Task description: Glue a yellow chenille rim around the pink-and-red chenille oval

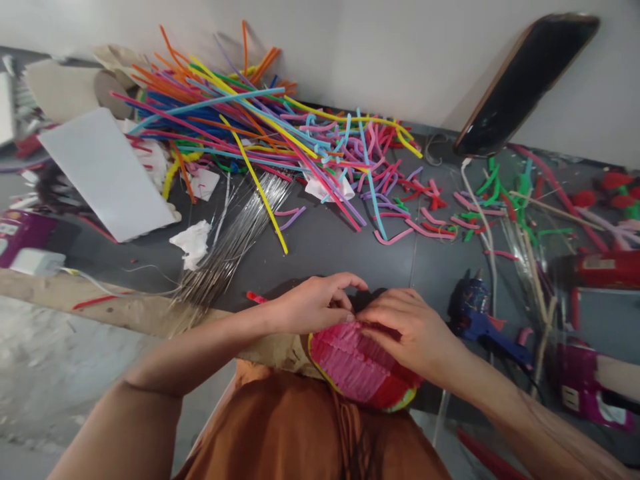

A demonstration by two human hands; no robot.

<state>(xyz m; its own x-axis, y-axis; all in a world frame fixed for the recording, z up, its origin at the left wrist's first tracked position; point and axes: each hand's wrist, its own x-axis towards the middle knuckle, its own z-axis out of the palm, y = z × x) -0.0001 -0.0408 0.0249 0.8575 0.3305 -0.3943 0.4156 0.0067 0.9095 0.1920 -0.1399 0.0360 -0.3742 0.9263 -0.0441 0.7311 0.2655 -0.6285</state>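
A rounded pink and red craft piece with a yellow-green rim rests against the table's front edge, close to my lap. It seems to be made of rows of fuzzy pipe cleaners. At its upper edge, my left hand pinches with the thumb and bent fingers. My right hand meets it there, fingers curled over the top and right part of the piece. Between the fingertips, any small part is hidden. A short red pipe cleaner lies just beyond my left wrist.
Colourful pipe cleaners are heaped at the back, near a bundle of thin metal wires. A phone leans on the wall. At right are a blue glue gun and a white cable. A white card lies left.
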